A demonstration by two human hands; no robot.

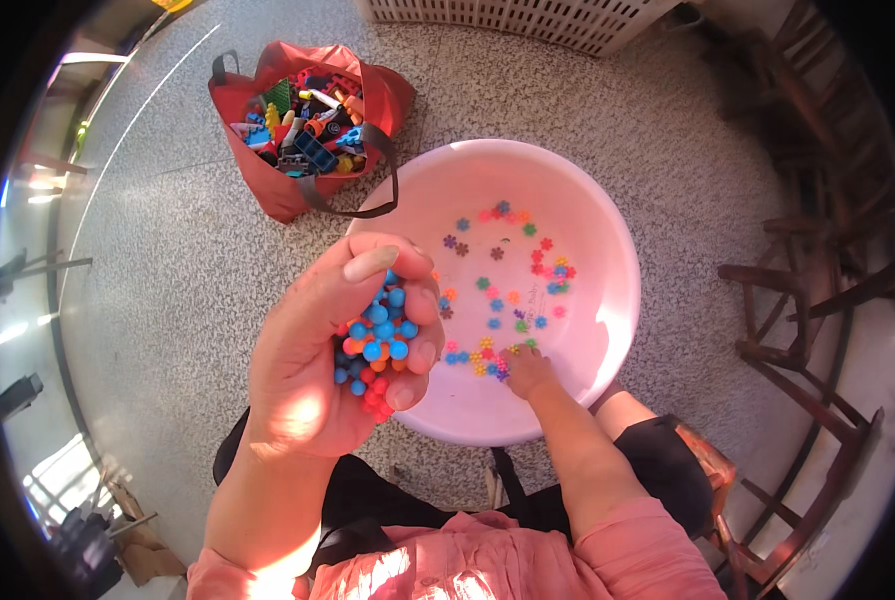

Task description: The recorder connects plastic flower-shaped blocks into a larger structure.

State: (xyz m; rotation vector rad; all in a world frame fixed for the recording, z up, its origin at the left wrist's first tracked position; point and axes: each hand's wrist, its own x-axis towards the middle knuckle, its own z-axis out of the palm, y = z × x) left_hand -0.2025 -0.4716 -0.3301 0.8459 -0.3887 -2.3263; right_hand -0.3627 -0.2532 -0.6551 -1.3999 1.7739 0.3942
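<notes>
My left hand (352, 345) is raised over the basin's near left side, its fingers curled around a handful of flower-shaped plastic pieces with knobbed ends. Blue pieces (379, 330) lie on top, with red and orange ones below. My right hand (529, 372) reaches down into the pink basin (612, 225), its fingers bent among a cluster of small flower pieces (485, 357) near the close edge. Whatever is between those fingertips is too small to make out. More flower pieces in several colours are scattered over the basin floor, such as a red one (546, 244).
A red bag (257, 185) full of mixed toy bricks stands beyond the basin to the left, one dark handle drooping toward the basin. A slatted white crate (527, 18) sits at the far edge. Wooden chairs (797, 340) line the right side.
</notes>
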